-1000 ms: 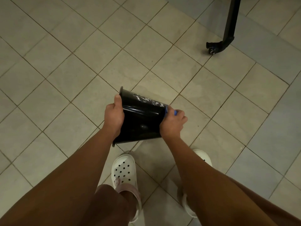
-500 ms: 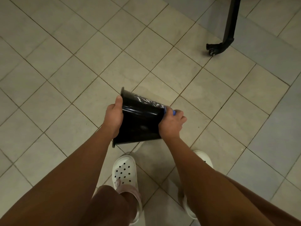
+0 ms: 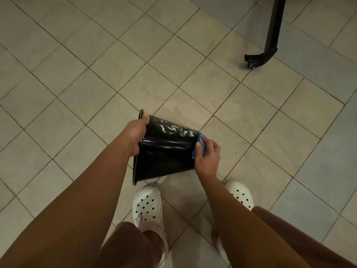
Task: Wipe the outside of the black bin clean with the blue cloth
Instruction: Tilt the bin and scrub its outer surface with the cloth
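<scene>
1. Black bin (image 3: 166, 151) held between both hands, tipped on its side above the feet, open end to the left, base to the right.
2. Left hand (image 3: 136, 132): grip clamped on the rim end, thumb over the wall, fingers hidden.
3. Right hand (image 3: 207, 157): grip pinched on the blue cloth (image 3: 201, 139), pressing it to the wall near the base.
4. White streaks (image 3: 173, 129) along the wall's upper side; lower side glossy.
5. Floor (image 3: 96, 74): square beige tiles with dark grout lines running diagonally; grey-blue tile band (image 3: 318, 64) at right and top right.
6. Black metal leg (image 3: 270, 45) with an angled foot on the floor at top right, well apart from the bin.
7. White perforated clogs (image 3: 147, 206) on the tiles below the bin.
8. Dim lighting.
</scene>
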A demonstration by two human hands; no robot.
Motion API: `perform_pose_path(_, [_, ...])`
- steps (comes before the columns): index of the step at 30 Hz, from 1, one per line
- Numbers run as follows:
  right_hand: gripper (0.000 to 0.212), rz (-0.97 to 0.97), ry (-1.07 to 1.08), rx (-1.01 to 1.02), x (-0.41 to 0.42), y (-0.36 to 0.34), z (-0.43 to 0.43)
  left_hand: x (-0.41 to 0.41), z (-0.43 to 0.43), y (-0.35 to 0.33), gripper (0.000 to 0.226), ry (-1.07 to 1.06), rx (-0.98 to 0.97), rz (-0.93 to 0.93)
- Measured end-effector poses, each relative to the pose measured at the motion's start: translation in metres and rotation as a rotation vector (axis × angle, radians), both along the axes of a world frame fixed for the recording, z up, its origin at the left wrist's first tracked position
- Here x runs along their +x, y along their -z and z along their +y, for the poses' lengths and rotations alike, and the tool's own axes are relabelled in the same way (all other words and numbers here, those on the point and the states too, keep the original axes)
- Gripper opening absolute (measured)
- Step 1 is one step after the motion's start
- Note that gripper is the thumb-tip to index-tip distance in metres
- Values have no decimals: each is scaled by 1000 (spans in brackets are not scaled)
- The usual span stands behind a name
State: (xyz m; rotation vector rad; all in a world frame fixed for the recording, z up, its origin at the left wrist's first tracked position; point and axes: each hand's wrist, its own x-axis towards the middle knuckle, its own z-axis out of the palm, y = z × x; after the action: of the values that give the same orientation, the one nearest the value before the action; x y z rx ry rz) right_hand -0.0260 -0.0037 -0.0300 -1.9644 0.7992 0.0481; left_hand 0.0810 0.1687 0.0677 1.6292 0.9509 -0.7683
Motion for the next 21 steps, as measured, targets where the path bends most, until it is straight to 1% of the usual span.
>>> perform_pose_path(2, [30,-19,1,-80,-2,2,8,1,0,1,54,-15,52,-58])
perform_pose_path(4, [32,12,-51,-240,-8,1,19,0,-1,1,50,-1,75,-97])
perform_pose_path(6, [34,6,-120,-317,-17,-1,31,-3,-2,0,42,8,77,-109])
perform_pose_path(10, [41,-53,-272,-355,-19,-1,31,-7,8,-1,30,18,57,-123])
perform_pose_path(12, [35,-89,-364,-382,-12,1,21,-10,14,-1,27,15,66,-129])
perform_pose_path(13, [33,-87,-377,-376,-7,3,17,-11,16,-1,26,8,78,-132])
perform_pose_path(17, [32,-2,-246,-347,-3,1,21,-12,15,3,36,-2,155,-171])
perform_pose_path(21, [39,70,-349,-400,-24,-4,39,-12,14,5,39,120,262,-271])
